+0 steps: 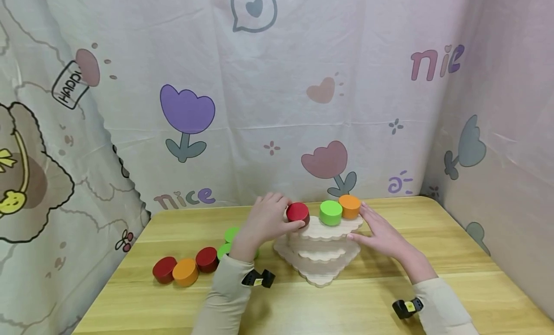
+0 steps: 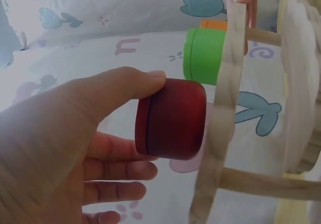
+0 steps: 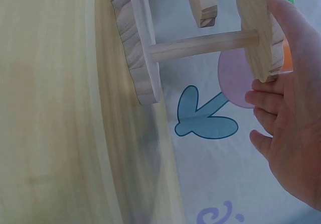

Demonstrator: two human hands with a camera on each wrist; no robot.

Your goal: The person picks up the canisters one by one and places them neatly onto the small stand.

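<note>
My left hand (image 1: pixel 267 219) pinches a red round block (image 1: pixel 298 214) between thumb and fingers, right at the left end of a wooden stand's top shelf. The left wrist view shows the thumb on one side of this red block (image 2: pixel 173 118) and its flat base close to the shelf. The pale wooden stand (image 1: pixel 322 255) has scalloped tiers joined by dowels. On its top sit a green block (image 1: pixel 331 213) and an orange block (image 1: pixel 349 207). My right hand (image 1: pixel 383 231) holds the shelf's right corner, with the thumb at the front edge and fingers behind the corner (image 3: pixel 268 73).
Left of the stand, on the wooden table (image 1: pixel 329 311), lie a red block (image 1: pixel 164 270), an orange block (image 1: pixel 185 272) and another red block (image 1: pixel 207 259). Several green blocks (image 1: pixel 232 234) are partly hidden by the left arm. A patterned curtain (image 1: pixel 259 99) hangs behind.
</note>
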